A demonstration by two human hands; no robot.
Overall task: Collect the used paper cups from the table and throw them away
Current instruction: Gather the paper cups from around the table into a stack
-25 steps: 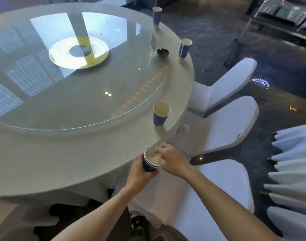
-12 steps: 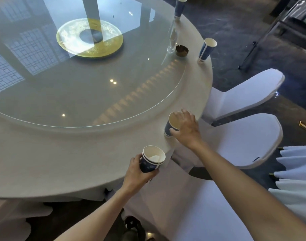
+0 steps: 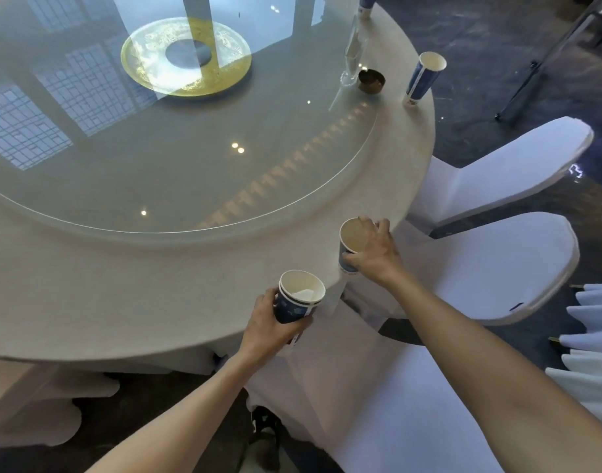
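While the left hand (image 3: 270, 331) wraps the nested cup stack (image 3: 298, 297) as a receiver, the right hand (image 3: 373, 252) pinches another paper cup (image 3: 352, 238) at the surface (image 3: 122, 302) edge, seemingly lifted, probably for stacking.

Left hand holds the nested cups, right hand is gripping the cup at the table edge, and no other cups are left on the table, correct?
Not quite. The head view shows another cup on the table rim beside the ashtray. The rest holds: left hand holds the nested cups, right hand grips the edge cup.
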